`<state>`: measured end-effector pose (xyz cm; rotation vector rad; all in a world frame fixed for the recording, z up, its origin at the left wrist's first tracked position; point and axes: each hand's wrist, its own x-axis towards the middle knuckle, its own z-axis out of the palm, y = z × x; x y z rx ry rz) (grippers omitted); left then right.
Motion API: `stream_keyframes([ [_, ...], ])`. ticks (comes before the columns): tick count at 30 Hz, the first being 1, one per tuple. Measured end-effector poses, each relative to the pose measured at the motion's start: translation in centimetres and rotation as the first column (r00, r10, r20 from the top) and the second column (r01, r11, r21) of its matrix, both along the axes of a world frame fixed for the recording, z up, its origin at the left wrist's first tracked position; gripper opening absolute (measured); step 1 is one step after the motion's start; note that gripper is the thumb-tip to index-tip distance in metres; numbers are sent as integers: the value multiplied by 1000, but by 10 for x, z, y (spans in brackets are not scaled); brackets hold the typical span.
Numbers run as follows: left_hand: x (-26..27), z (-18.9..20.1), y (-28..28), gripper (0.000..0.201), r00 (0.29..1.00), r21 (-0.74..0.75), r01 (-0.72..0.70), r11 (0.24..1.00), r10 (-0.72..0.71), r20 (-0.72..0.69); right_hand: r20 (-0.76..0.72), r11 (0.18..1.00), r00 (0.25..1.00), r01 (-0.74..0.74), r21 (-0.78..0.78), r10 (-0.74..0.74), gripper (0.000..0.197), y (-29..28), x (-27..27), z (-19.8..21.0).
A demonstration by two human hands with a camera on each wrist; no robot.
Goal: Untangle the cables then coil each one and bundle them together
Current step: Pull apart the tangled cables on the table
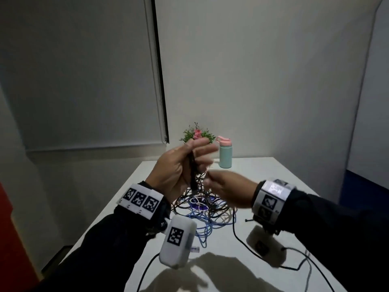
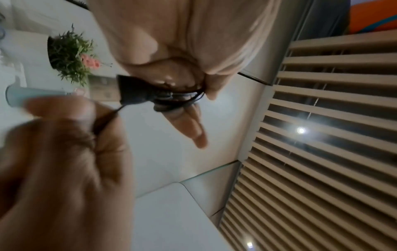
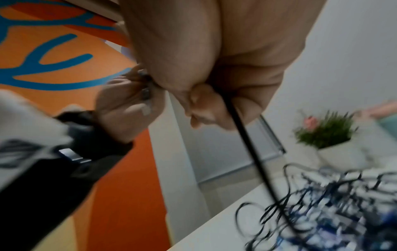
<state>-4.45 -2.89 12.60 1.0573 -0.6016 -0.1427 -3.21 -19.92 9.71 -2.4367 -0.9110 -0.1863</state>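
Cable tangle (image 1: 202,209) on table (image 1: 263,171); plant (image 1: 197,134), bottle (image 1: 225,152) seemingly behind.

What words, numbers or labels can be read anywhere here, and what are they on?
No words or numbers can be read.
Left wristband: black-and-white square code patterns, with tiny marks beneath too small to read.
White camera unit under the left wrist: one code pattern, no letters.
Right wristband: code patterns, blurred.
Orange wall: blue curved shapes, not legible as letters.
Teal bottle: no label visible.

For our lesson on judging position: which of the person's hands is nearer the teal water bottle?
Right. The right hand sits just below and in front of the teal water bottle; the left hand, gripping a black cable, is further to its left.
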Motion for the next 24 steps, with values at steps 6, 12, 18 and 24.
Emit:
stream_keyframes([
  [6,10,-6,17,25,828,394,-544,740,398,395,19,984,985,-172,38,171,26,15,-27,6],
  [12,5,-13,21,46,997,436,3,900,-34,63,224,969,975,-63,239,8,23,-9,7,29],
  [18,6,11,16,36,997,-104,-80,991,81,13,-29,986,999,25,-167,-30,24,3,-4,-32],
  [24,10,-13,25,25,896,457,-436,775,329,296,153,979,975,-180,97,164,24,-1,-30,16],
])
